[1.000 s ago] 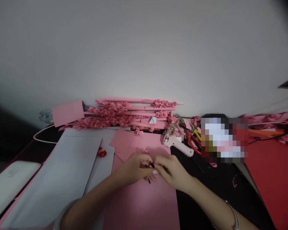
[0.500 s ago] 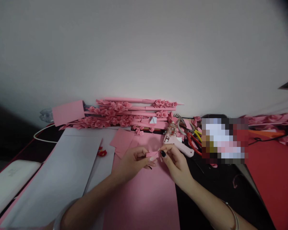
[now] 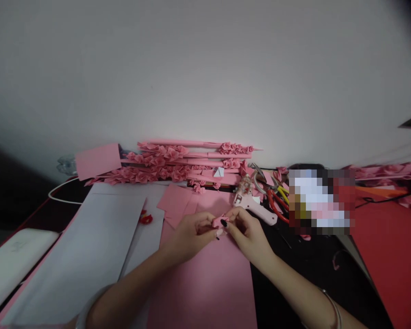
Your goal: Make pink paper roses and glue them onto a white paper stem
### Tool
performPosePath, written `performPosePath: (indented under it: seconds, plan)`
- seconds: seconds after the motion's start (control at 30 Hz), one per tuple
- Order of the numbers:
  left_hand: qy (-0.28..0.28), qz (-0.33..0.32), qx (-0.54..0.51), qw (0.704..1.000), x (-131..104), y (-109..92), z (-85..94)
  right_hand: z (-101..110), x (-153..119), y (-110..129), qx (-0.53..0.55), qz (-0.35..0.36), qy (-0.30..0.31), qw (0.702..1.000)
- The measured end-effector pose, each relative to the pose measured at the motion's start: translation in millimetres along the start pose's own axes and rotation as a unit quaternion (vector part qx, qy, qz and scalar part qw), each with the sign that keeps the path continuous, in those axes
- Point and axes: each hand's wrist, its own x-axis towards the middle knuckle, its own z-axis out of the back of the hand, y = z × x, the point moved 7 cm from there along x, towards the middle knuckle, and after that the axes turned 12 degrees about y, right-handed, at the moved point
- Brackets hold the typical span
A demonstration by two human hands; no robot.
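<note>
Between my two hands is a small piece of folded pink paper (image 3: 218, 222), held up over a large pink sheet (image 3: 205, 283). My left hand (image 3: 195, 235) pinches its left side with thumb and fingers. On its right side, my right hand (image 3: 248, 230) grips it, the dark-nailed thumb lying across the front. My fingers cover part of the folds. Just beyond my left hand lie several small pink paper squares (image 3: 175, 201). A pale glue gun (image 3: 256, 211) rests behind my right hand.
Pink paper flowers on rolled stems (image 3: 164, 171) line the wall. Pliers with red handles (image 3: 276, 205) lie right of the glue gun. White sheets (image 3: 78, 246) and a white box-like object (image 3: 17, 256) are at left, red sheets (image 3: 393, 256) at right. A blurred patch hides something behind.
The folded paper has turned in my fingers and shows a more compact, angled shape. My right hand has shifted slightly left, closer to my left hand.
</note>
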Motion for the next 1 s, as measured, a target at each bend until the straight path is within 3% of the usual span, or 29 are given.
performPosePath:
  seconds: [0.1,0.2,0.8,1.0]
  plan:
    - [0.019,0.017,-0.057,0.998,0.1,-1.5,-2.2,2.5,-0.1,-1.5,0.017,0.002,-0.013,1.000]
    - [0.001,0.046,-0.086,0.995,0.5,2.2,0.1,3.7,-0.3,-1.9,0.019,0.001,-0.019,1.000]
    - [-0.014,0.049,0.026,0.998,-0.2,3.0,1.6,1.4,0.0,-1.3,0.026,-0.005,-0.006,1.000]
    - [-0.004,0.010,0.066,0.998,-2.1,3.2,0.4,0.7,0.8,-2.3,0.016,-0.010,-0.003,1.000]
